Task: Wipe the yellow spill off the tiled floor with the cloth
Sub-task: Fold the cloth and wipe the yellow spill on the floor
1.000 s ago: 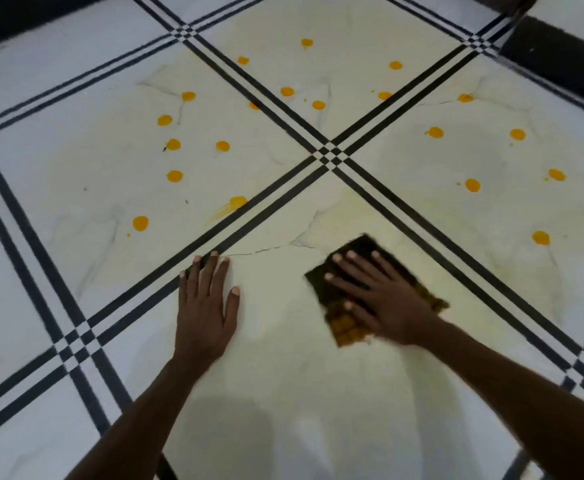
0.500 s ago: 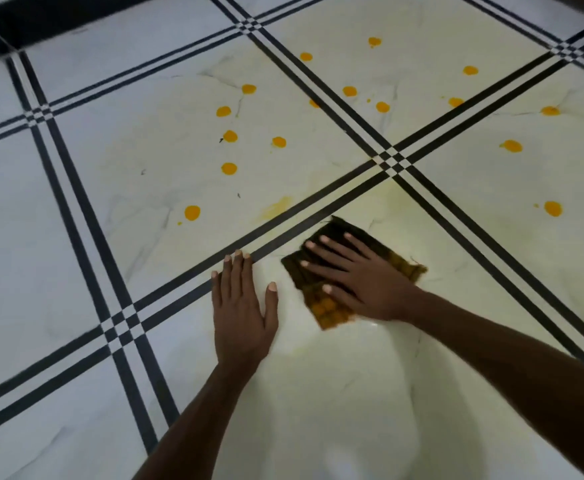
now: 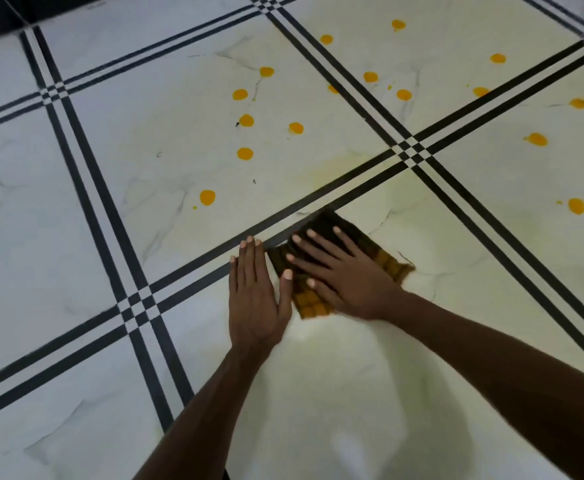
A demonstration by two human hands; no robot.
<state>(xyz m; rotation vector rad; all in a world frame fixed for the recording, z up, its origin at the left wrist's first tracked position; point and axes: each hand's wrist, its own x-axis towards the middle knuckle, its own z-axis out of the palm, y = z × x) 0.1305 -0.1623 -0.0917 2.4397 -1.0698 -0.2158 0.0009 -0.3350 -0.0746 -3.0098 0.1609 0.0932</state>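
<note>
The right hand point(image 3: 346, 275) presses flat, fingers spread, on the cloth point(image 3: 386, 265) at frame centre; the left hand point(image 3: 254, 292) rests flat on the tiled floor point(image 3: 110, 168) beside it. The cloth looks soft and limp, best driven palm-down toward the yellow drops point(image 3: 207, 197) at upper centre

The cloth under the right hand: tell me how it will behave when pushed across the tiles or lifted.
The cloth lies flat and folded under the spread right hand, so it is probably soft and would droop if lifted. Its yellow-stained edge suggests it is damp, so likely a little heavier. The floor looks glossy, so it should slide easily when pressed.
</note>
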